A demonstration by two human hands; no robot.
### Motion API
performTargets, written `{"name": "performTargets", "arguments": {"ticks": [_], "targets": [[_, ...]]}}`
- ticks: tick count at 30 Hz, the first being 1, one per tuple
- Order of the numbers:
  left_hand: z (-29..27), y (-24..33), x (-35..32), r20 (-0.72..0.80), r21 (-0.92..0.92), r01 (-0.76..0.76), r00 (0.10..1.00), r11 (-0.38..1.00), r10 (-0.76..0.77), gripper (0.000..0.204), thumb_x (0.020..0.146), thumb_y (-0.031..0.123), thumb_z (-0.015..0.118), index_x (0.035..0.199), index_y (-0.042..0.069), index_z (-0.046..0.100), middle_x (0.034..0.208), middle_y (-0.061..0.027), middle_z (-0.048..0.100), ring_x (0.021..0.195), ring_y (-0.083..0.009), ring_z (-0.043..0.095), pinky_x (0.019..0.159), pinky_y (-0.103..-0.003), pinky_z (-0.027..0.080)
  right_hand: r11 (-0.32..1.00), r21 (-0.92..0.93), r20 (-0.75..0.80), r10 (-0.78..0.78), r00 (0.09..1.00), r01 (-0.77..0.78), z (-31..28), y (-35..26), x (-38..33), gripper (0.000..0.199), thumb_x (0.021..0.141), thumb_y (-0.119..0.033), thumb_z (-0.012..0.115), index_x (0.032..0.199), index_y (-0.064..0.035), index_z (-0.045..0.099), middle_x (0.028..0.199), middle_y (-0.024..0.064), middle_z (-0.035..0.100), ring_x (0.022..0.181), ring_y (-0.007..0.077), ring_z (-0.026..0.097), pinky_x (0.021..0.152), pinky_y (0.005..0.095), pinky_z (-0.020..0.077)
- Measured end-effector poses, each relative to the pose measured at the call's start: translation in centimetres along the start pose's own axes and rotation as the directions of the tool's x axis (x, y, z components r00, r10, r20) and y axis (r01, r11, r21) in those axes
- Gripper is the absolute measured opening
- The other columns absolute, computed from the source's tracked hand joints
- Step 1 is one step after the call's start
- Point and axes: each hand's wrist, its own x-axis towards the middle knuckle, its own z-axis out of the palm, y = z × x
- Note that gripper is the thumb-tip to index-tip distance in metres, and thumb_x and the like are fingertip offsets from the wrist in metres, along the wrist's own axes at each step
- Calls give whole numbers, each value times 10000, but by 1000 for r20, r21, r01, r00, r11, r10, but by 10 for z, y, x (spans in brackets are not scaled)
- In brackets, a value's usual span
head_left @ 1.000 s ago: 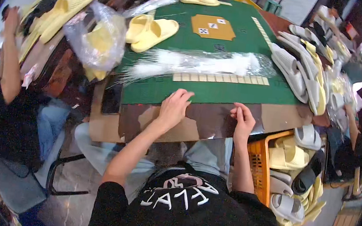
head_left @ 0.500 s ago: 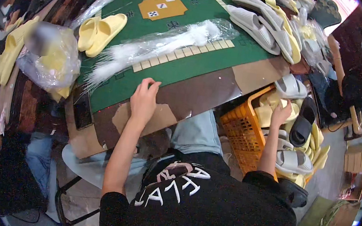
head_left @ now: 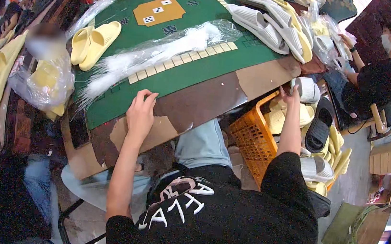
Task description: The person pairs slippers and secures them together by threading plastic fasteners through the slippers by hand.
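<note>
The fingertips of the right hand (head_left: 290,93) are hard to see against the grey slipper (head_left: 308,91). They touch its end, but I cannot tell if they pinch it. The right forearm hides part of the yellow slippers (head_left: 288,121) in the orange basket (head_left: 251,134). At the far left, dark edges cut off another person. The left hand (head_left: 140,113) is by the near edge of the table (head_left: 207,101), fingers loosely bent and a bit apart. Past it lie thin white strips (head_left: 165,51) in clear plastic. A black slipper (head_left: 319,129) sits just below the grey one. The grey slipper is pale, with ridges, on top of the basket's far end.
</note>
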Motion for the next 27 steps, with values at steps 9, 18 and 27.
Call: {"name": "performTargets", "arguments": {"ticks": [9,18,27], "targets": [[-2,-1,-1,12,-30,27,1000,999,-27,199,814,56,574,1007,76,619,1028,-83,545,905,-284,580,752,-375,481,829,538,47,-212,976,154,-13,0,21,258,944,-126,380,1049,28,560,1002,177,616,915,313,594,799,438,546],[-4,1,0,-21,-79,4,1000,997,-6,215,806,17,572,1011,62,619,1005,-97,563,899,-292,581,752,-370,478,913,169,538,-400,742,370,10,77,-150,144,904,-102,540,1033,-42,520,904,59,557,809,171,528,797,403,472],[-34,50,-9,-524,45,-181,833,983,177,276,719,-42,612,980,44,640,906,-97,580,797,-263,563,693,-346,484,732,-165,731,-360,580,661,71,126,-245,340,891,-143,526,1176,42,526,1101,63,584,1003,143,542,876,260,406]]}}
